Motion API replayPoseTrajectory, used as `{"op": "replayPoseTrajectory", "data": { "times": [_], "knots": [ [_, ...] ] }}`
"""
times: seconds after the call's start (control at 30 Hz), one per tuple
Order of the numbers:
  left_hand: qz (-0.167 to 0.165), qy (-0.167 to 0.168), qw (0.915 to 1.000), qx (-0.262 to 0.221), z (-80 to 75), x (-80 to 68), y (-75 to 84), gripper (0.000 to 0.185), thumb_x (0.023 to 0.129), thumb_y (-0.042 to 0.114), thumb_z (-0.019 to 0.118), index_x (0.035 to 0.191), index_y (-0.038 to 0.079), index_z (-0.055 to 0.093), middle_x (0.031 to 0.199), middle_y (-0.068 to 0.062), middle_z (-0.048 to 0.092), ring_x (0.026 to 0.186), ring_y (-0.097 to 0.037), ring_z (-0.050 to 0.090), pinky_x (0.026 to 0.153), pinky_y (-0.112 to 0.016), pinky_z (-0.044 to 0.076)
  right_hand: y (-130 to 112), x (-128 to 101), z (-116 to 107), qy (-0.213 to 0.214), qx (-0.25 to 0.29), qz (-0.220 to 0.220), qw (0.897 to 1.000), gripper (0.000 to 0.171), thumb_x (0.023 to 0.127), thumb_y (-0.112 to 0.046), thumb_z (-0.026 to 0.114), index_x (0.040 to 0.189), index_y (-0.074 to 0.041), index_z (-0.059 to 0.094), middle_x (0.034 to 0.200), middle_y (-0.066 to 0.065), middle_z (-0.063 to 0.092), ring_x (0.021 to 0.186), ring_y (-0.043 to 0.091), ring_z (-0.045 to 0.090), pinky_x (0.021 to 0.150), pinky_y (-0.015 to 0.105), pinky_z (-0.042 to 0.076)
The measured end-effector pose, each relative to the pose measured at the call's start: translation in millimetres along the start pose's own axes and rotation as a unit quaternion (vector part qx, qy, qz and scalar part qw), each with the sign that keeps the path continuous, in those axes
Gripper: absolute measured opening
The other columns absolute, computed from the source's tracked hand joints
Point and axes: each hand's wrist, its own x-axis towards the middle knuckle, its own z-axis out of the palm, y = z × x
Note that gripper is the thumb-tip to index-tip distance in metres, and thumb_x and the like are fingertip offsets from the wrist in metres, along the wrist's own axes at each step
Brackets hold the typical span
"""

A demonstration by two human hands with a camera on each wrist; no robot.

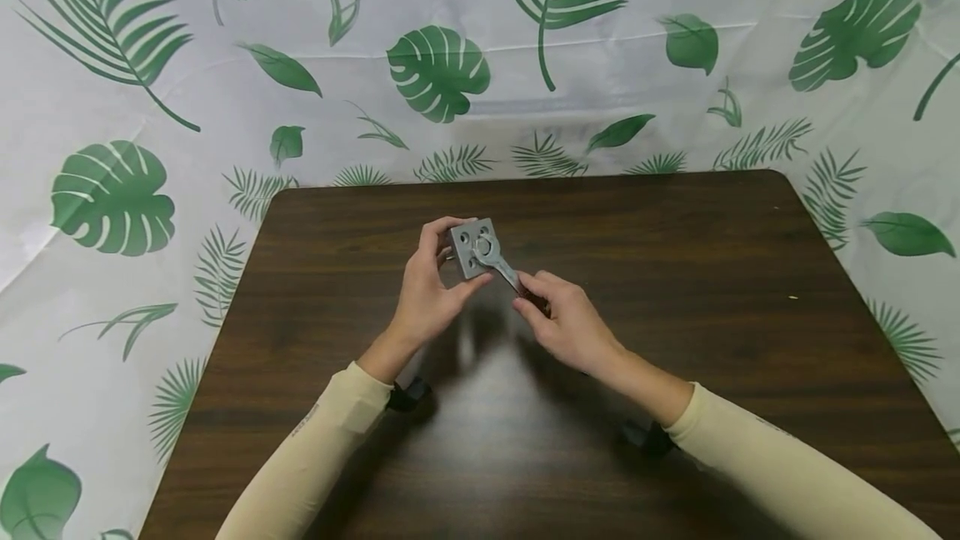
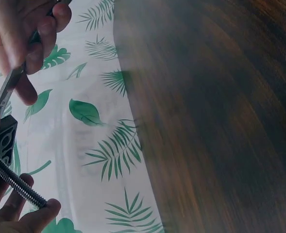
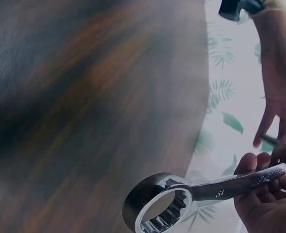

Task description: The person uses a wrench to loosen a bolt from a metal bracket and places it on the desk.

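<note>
This looks like a staged recording corner rather than a lived-in room: a dark wood-grain table [image 1: 675,290] stands against a white leaf-print sheet [image 1: 112,107] (creased, hung as a backdrop) that hides everything behind and beside it.

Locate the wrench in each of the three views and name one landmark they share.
Head: the wrench is at centre, ring end on the grey block, shaft pinched by the right hand.
Left wrist: only its shaft shows, top left, running down from the right hand's fingers.
Right wrist: bottom centre, ring end large and close.
Shared landmark: the dark wooden table against the leaf-print cloth.
</note>
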Motion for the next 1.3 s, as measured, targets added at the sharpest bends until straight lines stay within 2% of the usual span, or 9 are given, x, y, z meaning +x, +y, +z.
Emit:
{"op": "replayPoseTrajectory", "data": {
  "times": [0.2, 0.37, 0.47, 0.63, 0.87, 0.97, 1.1, 1.17, 1.3],
  "knots": [
    [-0.011, -0.028, 0.9995, -0.007, -1.0, -1.8, -27.8, 0.074, 0.076, 0.000, 0.083, 0.136, 0.006, 0.039, 0.138, -0.003, 0.055, 0.116, -0.019, 0.057, 0.093, -0.047, 0.049, 14.0, 8.8, -10.2, -0.011, -0.046, -0.043, 0.998, 0.042, 0.094, -0.004, 0.065, 0.135, -0.001, 0.058, 0.089, 0.000, 0.054, 0.066, 0.012, 0.046, 0.056, 0.027, 0.040],
    [-0.010, -0.049, 0.9987, -0.010, -5.6, 2.7, -4.9, 0.071, 0.076, -0.006, 0.080, 0.134, -0.003, 0.039, 0.137, -0.016, 0.055, 0.115, -0.029, 0.060, 0.092, -0.054, 0.048, 25.3, 19.8, -25.1, -0.015, -0.111, -0.093, 0.989, 0.044, 0.096, -0.006, 0.063, 0.140, -0.007, 0.055, 0.095, 0.000, 0.055, 0.069, 0.011, 0.046, 0.059, 0.028, 0.042],
    [-0.007, -0.058, 0.9983, -0.007, -6.7, 4.4, 5.9, 0.069, 0.075, -0.010, 0.080, 0.132, -0.007, 0.040, 0.135, -0.022, 0.055, 0.113, -0.033, 0.060, 0.092, -0.056, 0.047, 32.1, 25.8, -33.6, -0.013, -0.155, -0.127, 0.980, 0.044, 0.096, -0.007, 0.064, 0.139, -0.011, 0.057, 0.098, -0.001, 0.055, 0.070, 0.010, 0.047, 0.059, 0.028, 0.043],
    [-0.010, -0.069, 0.9975, -0.008, -5.7, 5.2, 5.6, 0.069, 0.075, -0.009, 0.080, 0.132, -0.007, 0.040, 0.136, -0.021, 0.056, 0.114, -0.032, 0.061, 0.093, -0.054, 0.048, 41.3, 37.8, -47.5, -0.026, -0.229, -0.174, 0.957, 0.048, 0.093, -0.001, 0.062, 0.139, -0.014, 0.057, 0.100, 0.000, 0.055, 0.076, 0.013, 0.049, 0.060, 0.029, 0.043],
    [-0.015, -0.091, 0.9953, -0.030, -4.5, 4.8, 2.6, 0.067, 0.076, -0.009, 0.080, 0.130, -0.007, 0.040, 0.136, -0.020, 0.057, 0.116, -0.029, 0.061, 0.094, -0.052, 0.048, 39.0, 63.0, -70.5, -0.057, -0.294, -0.238, 0.924, 0.065, 0.082, 0.014, 0.062, 0.139, -0.015, 0.056, 0.102, 0.007, 0.056, 0.084, 0.022, 0.052, 0.071, 0.037, 0.048],
    [-0.013, -0.103, 0.9938, -0.040, -4.3, 4.8, 1.9, 0.067, 0.076, -0.010, 0.079, 0.130, -0.007, 0.040, 0.136, -0.020, 0.057, 0.116, -0.030, 0.060, 0.094, -0.051, 0.049, 33.1, 75.7, -79.8, -0.062, -0.321, -0.273, 0.905, 0.064, 0.080, 0.014, 0.068, 0.136, -0.016, 0.059, 0.103, 0.009, 0.057, 0.090, 0.026, 0.054, 0.078, 0.041, 0.049],
    [-0.009, -0.110, 0.9929, -0.044, -4.4, 5.3, 2.3, 0.067, 0.075, -0.010, 0.080, 0.129, -0.008, 0.041, 0.135, -0.021, 0.057, 0.116, -0.029, 0.061, 0.093, -0.050, 0.049, 24.6, 92.6, -89.3, -0.059, -0.344, -0.342, 0.872, 0.061, 0.078, 0.015, 0.072, 0.131, -0.015, 0.064, 0.104, 0.011, 0.059, 0.098, 0.031, 0.055, 0.090, 0.046, 0.047],
    [-0.009, -0.114, 0.9924, -0.046, -4.5, 5.9, 2.7, 0.067, 0.074, -0.011, 0.080, 0.129, -0.008, 0.041, 0.135, -0.021, 0.057, 0.115, -0.029, 0.061, 0.093, -0.050, 0.049, 20.2, 100.6, -92.6, -0.054, -0.350, -0.383, 0.853, 0.058, 0.078, 0.016, 0.072, 0.128, -0.014, 0.066, 0.104, 0.013, 0.060, 0.100, 0.033, 0.055, 0.095, 0.047, 0.044],
    [-0.012, -0.127, 0.9909, -0.042, -5.5, 5.6, 1.7, 0.068, 0.075, -0.010, 0.080, 0.130, -0.008, 0.041, 0.134, -0.022, 0.057, 0.114, -0.029, 0.061, 0.094, -0.050, 0.049, 10.7, 114.5, -96.0, -0.055, -0.378, -0.451, 0.807, 0.051, 0.081, 0.013, 0.070, 0.125, -0.013, 0.067, 0.107, 0.015, 0.062, 0.105, 0.033, 0.056, 0.105, 0.047, 0.038]
  ]
}}
